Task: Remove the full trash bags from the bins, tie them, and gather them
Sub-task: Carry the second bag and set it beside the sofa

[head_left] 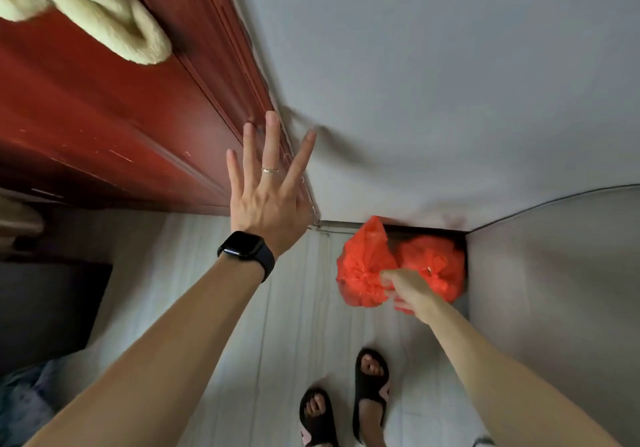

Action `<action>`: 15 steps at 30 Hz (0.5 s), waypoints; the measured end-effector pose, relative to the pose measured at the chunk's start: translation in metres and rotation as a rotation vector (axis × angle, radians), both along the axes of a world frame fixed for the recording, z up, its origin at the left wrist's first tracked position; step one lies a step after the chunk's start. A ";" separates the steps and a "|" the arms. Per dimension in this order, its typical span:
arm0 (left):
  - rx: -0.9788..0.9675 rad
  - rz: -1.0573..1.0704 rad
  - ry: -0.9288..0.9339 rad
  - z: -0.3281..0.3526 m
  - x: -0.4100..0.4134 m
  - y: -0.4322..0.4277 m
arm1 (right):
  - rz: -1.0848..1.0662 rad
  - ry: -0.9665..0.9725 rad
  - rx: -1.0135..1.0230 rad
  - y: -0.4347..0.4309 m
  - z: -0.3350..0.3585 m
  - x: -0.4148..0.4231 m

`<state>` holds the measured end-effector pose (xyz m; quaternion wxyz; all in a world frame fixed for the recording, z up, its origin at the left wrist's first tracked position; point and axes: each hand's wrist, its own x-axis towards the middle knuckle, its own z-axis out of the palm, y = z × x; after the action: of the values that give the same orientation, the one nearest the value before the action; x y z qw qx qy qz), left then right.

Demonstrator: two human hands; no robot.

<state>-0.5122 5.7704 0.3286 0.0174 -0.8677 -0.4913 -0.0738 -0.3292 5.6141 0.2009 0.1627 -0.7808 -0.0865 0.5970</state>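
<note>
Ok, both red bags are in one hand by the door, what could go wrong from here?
1. The right hand pinches both red bags by their bunched necks alone; one could slip out or the thin plastic could tear.
2. The left hand is spread open near the red door; fingers could get caught at its edge.
3. Open sandals leave toes exposed beneath the bags.

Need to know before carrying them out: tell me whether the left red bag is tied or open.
Tied. The left red bag is gathered tight into a bunched neck where the right hand grips it; no open mouth shows.
</note>
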 end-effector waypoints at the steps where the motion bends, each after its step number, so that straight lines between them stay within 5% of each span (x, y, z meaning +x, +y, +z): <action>1: -0.016 -0.006 0.016 -0.009 -0.002 0.000 | -0.031 0.003 -0.013 0.003 -0.014 0.000; 9: -0.087 -0.022 0.044 -0.024 -0.007 -0.005 | -0.011 -0.044 0.004 0.010 -0.046 -0.004; 15: -0.210 -0.005 -0.024 0.017 -0.018 -0.034 | 0.364 -0.139 0.080 0.005 0.035 -0.005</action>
<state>-0.5301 5.7361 0.3457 -0.0796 -0.8650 -0.4943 -0.0324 -0.3343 5.6195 0.2360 0.0765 -0.7846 -0.2607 0.5574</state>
